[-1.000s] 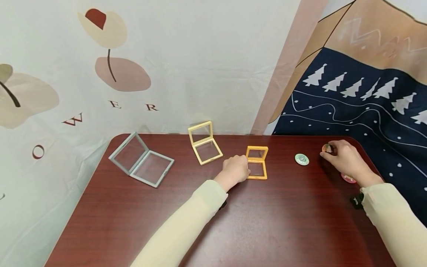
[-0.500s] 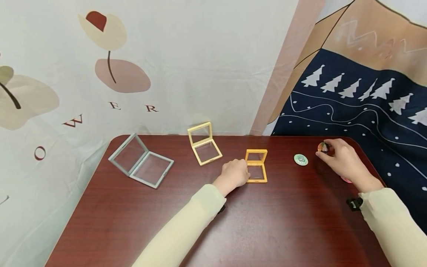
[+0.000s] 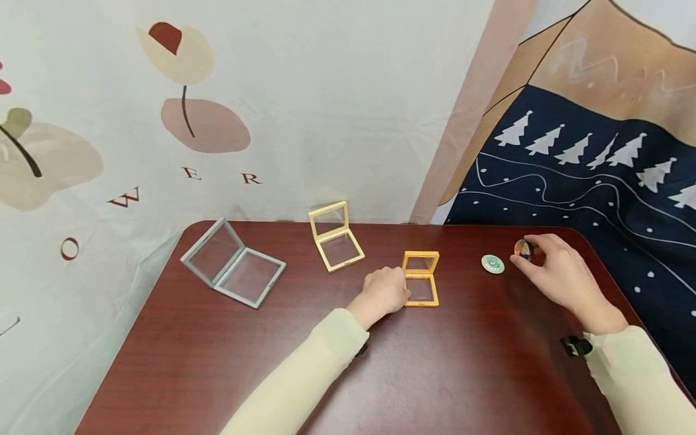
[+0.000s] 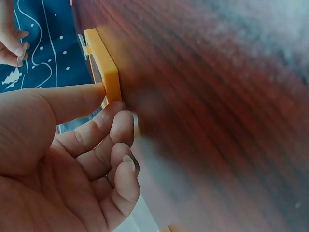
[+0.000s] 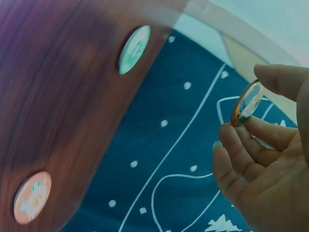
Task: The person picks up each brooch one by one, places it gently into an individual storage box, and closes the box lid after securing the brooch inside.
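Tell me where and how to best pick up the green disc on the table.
Probably pinch the green disc by opposite points of its rim, coming down from the near side. It lies flat, thin and round, so its low edge offers the likeliest hold, and the orange disc is held to its right, leaving the near side freer.

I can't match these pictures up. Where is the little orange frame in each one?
Head: right of centre, the orange frame stands open, its left edge at the left hand.
Left wrist: upper left, the orange frame shows nearly edge-on, at the thumb tip.
Right wrist: not in it.
Shared landmark: the navy cloth, at the right in head, upper left in left wrist, across the middle in right wrist.
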Available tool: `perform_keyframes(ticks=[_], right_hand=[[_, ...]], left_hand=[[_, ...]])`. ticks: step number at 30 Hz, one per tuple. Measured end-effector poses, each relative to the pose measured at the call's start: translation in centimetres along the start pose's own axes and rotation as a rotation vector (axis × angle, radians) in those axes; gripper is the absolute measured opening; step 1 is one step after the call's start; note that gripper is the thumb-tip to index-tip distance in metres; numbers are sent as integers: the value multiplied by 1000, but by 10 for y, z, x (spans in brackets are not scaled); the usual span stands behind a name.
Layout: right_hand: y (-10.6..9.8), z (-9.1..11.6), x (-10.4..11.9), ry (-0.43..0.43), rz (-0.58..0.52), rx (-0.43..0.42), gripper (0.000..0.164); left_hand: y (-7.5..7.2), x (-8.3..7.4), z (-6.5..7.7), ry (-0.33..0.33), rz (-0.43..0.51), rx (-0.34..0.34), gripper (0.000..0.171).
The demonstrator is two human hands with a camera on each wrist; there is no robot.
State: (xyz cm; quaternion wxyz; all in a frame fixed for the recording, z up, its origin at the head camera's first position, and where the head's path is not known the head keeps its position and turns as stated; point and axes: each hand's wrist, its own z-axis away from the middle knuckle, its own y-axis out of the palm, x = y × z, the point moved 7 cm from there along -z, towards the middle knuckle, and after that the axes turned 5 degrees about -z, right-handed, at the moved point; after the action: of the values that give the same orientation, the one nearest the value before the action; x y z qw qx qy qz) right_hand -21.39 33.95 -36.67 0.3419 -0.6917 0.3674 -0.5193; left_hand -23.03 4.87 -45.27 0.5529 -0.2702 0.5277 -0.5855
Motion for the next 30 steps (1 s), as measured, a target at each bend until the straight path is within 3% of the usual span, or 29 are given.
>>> perform_keyframes(ticks=[12,24,30], right_hand=[[4,13,28,-92,-119,-95,42],[15,26,44,-53,-185,-111,48],[21,31,56,-92,-180,-135,45]], left_hand=[[8,-6,9,36,31,-5,38],[13,-12,18,58,35,-2,40],[15,-16,22,73,23,-15,39]])
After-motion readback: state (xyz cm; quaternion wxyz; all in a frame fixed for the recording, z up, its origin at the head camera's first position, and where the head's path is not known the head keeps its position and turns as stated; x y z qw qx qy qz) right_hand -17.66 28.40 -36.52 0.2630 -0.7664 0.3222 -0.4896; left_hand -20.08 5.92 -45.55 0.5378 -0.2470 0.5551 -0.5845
